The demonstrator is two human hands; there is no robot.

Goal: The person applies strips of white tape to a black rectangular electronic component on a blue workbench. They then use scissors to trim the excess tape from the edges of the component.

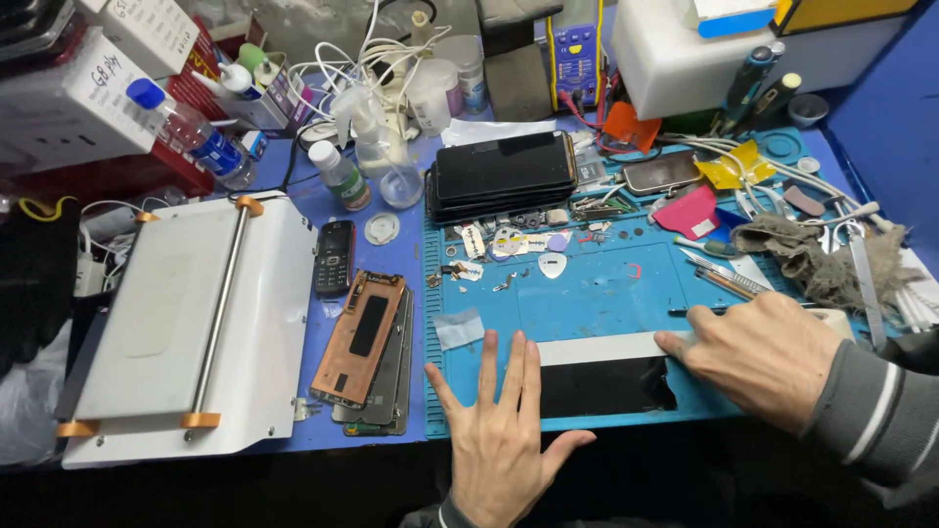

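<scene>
Phone screen [606,383] is lying flat on the blue work mat [597,293], at the mat's 6 o'clock edge: a glossy black rectangle w/ a pale grey strip [602,347] running along its 12 o'clock long side. One screen under the hands.

Left hand [502,430] is lying open, palm down, fingers spread, pressing on the screen's 9 o'clock end. Right hand [761,354] is sitting at the 3 o'clock end, fingers curled loosely, index finger touching the pale strip; it's not gripping anything that shows. Striped grey sleeve [875,416] is covering that wrist.

Rest of the bench, counted:
- 1 stack of dark phones [501,174] at the mat's 12 o'clock, exact no. in the stack can't tell.
- 1 small black keypad phone [335,256] at 9 o'clock of the mat.
- 1 copper-coloured phone frame [360,337] lying on top of other dark panels, just beside the mat's 9 o'clock edge.
- 1 white flat-bed machine [181,328] w/ a metal roller bar, far at 9 o'clock.
- 1 blue-capped bottle [191,132] at 10 o'clock.
- 1 grey rag [822,259] at 3 o'clock.
- 1 yellow multimeter [575,54] at 12 o'clock.
</scene>
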